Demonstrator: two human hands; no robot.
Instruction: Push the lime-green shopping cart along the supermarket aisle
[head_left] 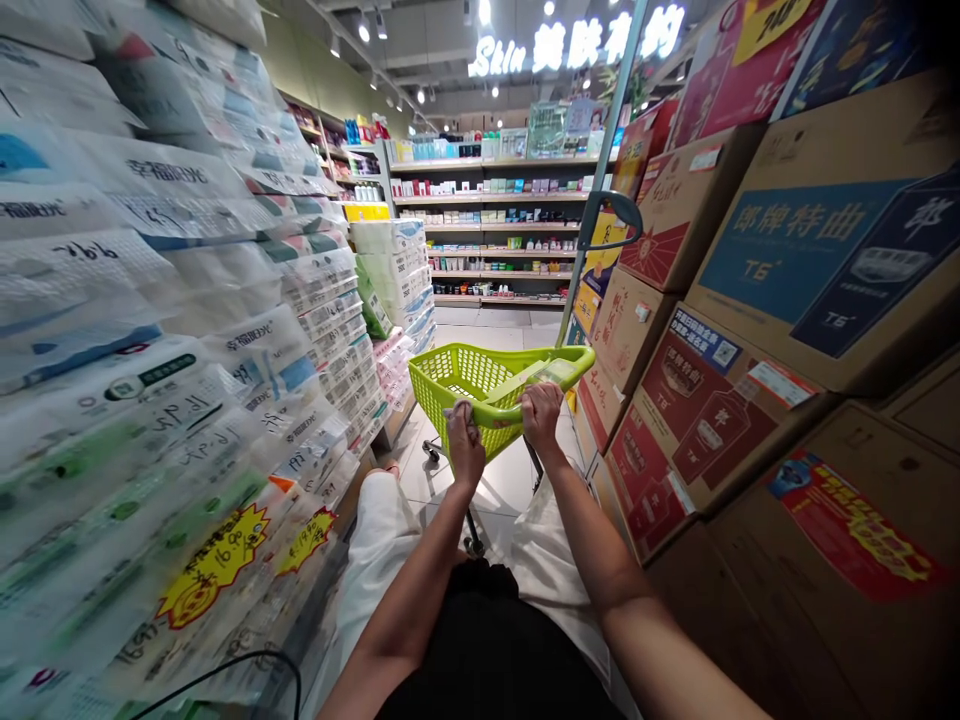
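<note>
A lime-green plastic shopping cart [431, 385] stands in the aisle before me, its basket wall pierced with small holes. Both of my hands grip its handle. My left hand [463, 430] is wrapped round the handle's left part, and something whitish, like a cloth or tissue, shows at its fingers; I cannot make out what it is. My right hand [541, 410] is closed round the handle farther right, beside a pale panel. Dark legs and casters show under the basket.
Tall stacks of wrapped tissue packs [195, 200] line the left side. Cardboard cartons [795, 240] are piled on the right, close to my right arm. A metal pole with a grey handle [611, 222] rises by them. Stocked shelves [495, 225] stand ahead across the tiled floor [480, 325].
</note>
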